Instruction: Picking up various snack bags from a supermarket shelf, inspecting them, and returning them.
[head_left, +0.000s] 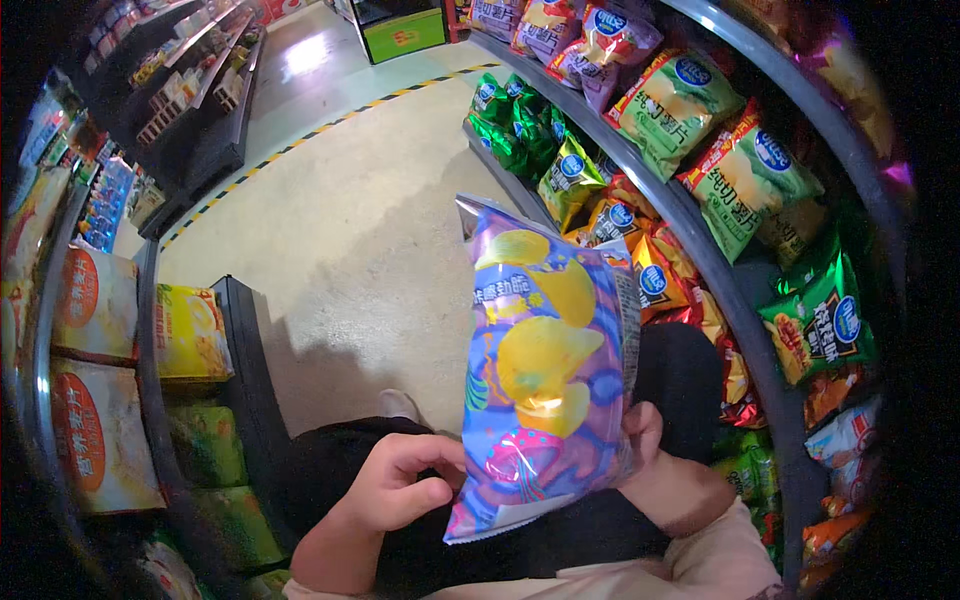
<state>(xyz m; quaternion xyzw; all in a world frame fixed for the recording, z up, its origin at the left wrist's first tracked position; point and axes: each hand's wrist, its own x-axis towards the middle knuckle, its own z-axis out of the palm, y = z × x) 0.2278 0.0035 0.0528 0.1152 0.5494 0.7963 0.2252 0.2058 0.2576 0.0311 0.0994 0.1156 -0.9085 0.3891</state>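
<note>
A puffed blue and purple bag of potato chips (544, 360), printed with yellow chips and a pink mushroom, is upright and slightly tilted in front of me. My left hand (409, 476) has its curled fingers at the bag's lower left edge, the fingertips partly hidden by it. At the lower right side, my right hand (649, 457) holds the bag from behind, with most of its fingers out of sight. Both hands are above my dark-clothed lap.
Shelves of chip bags (675, 112) curve along the right, with green bags (517, 127) on a lower shelf. Packaged foods (97, 300) line the left shelves. A black and yellow striped floor line (315, 133) crosses the aisle; my shoe (399, 405) shows below.
</note>
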